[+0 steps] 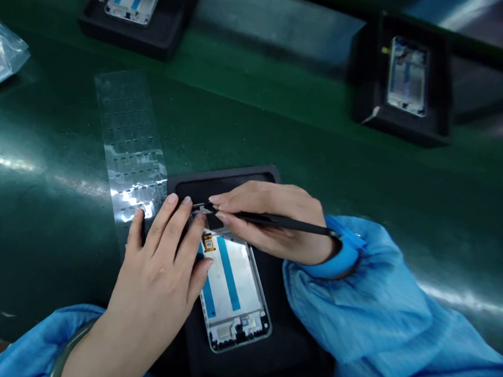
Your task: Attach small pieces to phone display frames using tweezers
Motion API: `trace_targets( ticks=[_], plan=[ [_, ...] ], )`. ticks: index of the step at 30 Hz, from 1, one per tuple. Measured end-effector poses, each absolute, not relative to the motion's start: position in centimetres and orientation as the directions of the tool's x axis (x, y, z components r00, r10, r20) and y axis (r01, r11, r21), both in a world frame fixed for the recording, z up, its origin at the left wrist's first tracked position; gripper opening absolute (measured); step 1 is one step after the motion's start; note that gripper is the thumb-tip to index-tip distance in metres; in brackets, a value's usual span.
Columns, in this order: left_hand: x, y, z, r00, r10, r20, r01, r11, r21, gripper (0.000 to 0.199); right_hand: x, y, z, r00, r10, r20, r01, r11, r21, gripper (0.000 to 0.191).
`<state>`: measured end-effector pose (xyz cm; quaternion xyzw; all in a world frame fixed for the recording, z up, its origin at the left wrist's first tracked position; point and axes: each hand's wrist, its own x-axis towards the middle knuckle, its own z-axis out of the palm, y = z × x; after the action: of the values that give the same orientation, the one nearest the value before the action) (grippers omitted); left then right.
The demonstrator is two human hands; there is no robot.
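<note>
A green table (55, 128) spreads under everything I can see, its sheen broken by glare. Beyond the near tray, two more black holders carry similar open phones, one past the far-left corner of the tray (224, 172), the other well off to the right. The phone body (246, 270) lies in the near tray, back uncovered, slightly tilted against the tray's sides. Two blue strips (229, 271) are in place along its pale panel, and a small gold connector (209, 243) sits exposed. I judge the far end to be unfinished; my fingers hide too much for me to tell what is left there.

My left hand (154, 277) has its fingers spread wide, reaching over the phone's far-left part. My right hand (279, 209) pinches black tweezers (295, 224), tips at that far end. A clear sheet (127, 123) lies beside the tray's left edge.
</note>
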<state>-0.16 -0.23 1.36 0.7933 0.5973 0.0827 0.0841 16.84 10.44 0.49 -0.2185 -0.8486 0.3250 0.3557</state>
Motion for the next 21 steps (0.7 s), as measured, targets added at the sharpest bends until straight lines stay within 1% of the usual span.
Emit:
trace_targets(
  ticks=[9,14,21],
  plan=[
    [-0.15,-0.23,1.39,0.268,0.963,0.033,0.935,-0.269,0.231,0.045,16.98,10.5,0.43,-0.665,0.576,0.476,0.115,0.709,-0.696,0.017],
    [-0.17,-0.27,1.37,0.274,0.962,0.023,0.934,-0.271,0.234,0.045,16.98,10.49,0.53,-0.677,0.574,0.46,0.124,0.705,-0.698,0.014],
    [-0.22,-0.27,1.24,0.272,0.961,0.041,0.933,-0.274,0.232,0.044,16.96,10.52,0.54,-0.678,0.559,0.477,0.118,0.723,-0.68,0.016]
  ],
)
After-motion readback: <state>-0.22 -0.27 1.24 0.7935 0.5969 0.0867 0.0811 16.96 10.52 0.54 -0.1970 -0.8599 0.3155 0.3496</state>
